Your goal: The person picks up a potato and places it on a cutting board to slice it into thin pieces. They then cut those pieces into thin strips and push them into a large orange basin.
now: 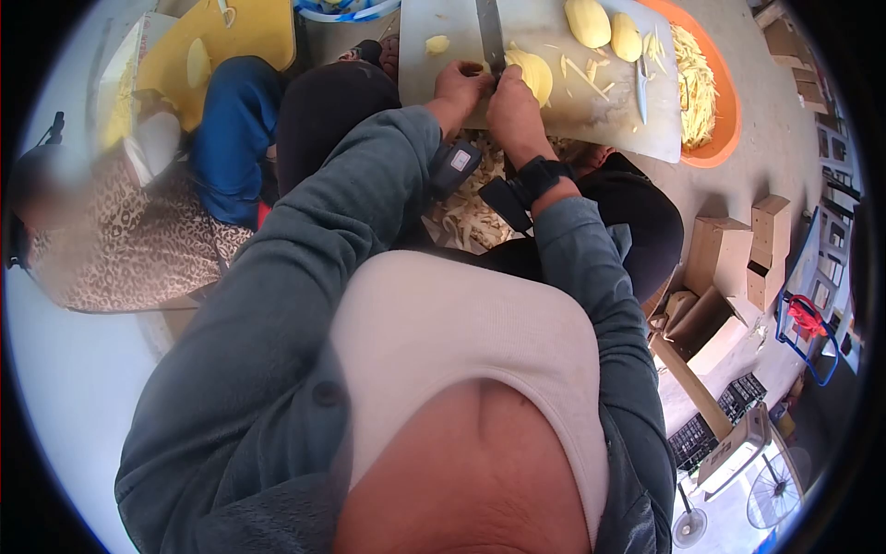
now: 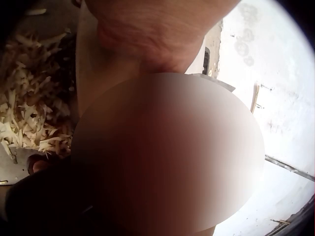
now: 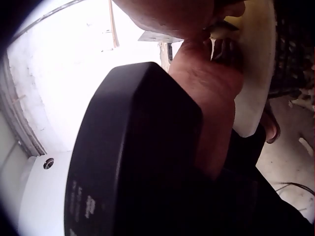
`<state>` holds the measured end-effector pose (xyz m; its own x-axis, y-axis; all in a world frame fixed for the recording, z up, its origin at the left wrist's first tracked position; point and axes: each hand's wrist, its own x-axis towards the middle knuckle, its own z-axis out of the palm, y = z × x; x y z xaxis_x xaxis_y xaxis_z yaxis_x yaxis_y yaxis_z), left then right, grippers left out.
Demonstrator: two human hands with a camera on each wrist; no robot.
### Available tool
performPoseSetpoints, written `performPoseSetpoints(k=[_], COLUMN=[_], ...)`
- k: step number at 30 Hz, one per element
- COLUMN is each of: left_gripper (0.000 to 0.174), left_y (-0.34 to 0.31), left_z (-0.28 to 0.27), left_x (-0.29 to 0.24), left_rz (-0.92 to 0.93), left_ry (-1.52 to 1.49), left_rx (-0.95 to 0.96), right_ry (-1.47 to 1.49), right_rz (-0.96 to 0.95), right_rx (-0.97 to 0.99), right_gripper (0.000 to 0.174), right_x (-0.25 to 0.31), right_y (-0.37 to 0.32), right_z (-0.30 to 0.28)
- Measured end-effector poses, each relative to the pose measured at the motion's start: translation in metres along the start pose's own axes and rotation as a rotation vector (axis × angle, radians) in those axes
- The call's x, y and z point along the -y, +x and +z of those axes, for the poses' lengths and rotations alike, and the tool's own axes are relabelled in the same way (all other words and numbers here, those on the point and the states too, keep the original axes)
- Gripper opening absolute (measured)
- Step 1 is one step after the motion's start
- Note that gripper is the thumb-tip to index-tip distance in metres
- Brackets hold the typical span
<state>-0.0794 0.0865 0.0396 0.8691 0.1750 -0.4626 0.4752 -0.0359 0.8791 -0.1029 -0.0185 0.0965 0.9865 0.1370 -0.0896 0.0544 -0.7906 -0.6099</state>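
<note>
Both hands meet at the near edge of a white cutting board [image 1: 554, 115]. My right hand [image 1: 517, 111] grips a broad-bladed knife [image 1: 489, 32] at its near end, the blade pointing away across the board; the handle is hidden by the fingers. Against it, my left hand [image 1: 460, 90] has its fingers curled at a small piece of potato, mostly hidden. Yellow potato slices [image 1: 532, 78] lie just beyond the right hand. In the right wrist view, the potato piece [image 3: 224, 32] shows between the hands, and the left hand [image 3: 206, 73] is lower. A blurred disc covers much of the left wrist view.
Two peeled potatoes [image 1: 588, 22], cut strips [image 1: 591, 78] and a small knife [image 1: 641, 92] lie on the board. An orange basin [image 1: 729, 120] of potato strips stands to the right. Peelings [image 1: 475, 217] lie below. Another person [image 1: 138, 222] sits at left by a yellow board [image 1: 258, 37].
</note>
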Motion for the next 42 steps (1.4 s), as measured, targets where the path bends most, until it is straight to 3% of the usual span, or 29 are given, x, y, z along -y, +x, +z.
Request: performPoseSetpoints(k=[13, 30, 34, 36, 40, 42], left_gripper=[0.042, 0.041, 0.040, 0.041, 0.044, 0.048], left_y=[-0.002, 0.012, 0.013, 0.012, 0.014, 0.017], left_z=[0.001, 0.004, 0.004, 0.004, 0.009, 0.010], left_x=[-0.002, 0.019, 0.022, 0.025, 0.031, 0.034], left_rz=[0.002, 0.139, 0.092, 0.198, 0.174, 0.312], left_ry=[0.022, 0.006, 0.049, 0.209, 0.217, 0.308], left_rx=[-0.035, -0.048, -0.066, -0.041, -0.077, -0.097], right_ry=[0.005, 0.080, 0.089, 0.129, 0.208, 0.312], right_rz=[0.007, -0.019, -0.030, -0.007, -0.135, -0.094], right_rx=[0.014, -0.051, -0.069, -0.060, -0.236, -0.275], right_gripper=[0.017, 0.014, 0.013, 0.016, 0.020, 0.026], right_x=[0.000, -0.012, -0.003, 0.003, -0.002, 0.001], right_y=[0.005, 0.009, -0.006, -0.013, -0.032, -0.040], right_z=[0.003, 0.009, -0.014, -0.037, -0.078, -0.102])
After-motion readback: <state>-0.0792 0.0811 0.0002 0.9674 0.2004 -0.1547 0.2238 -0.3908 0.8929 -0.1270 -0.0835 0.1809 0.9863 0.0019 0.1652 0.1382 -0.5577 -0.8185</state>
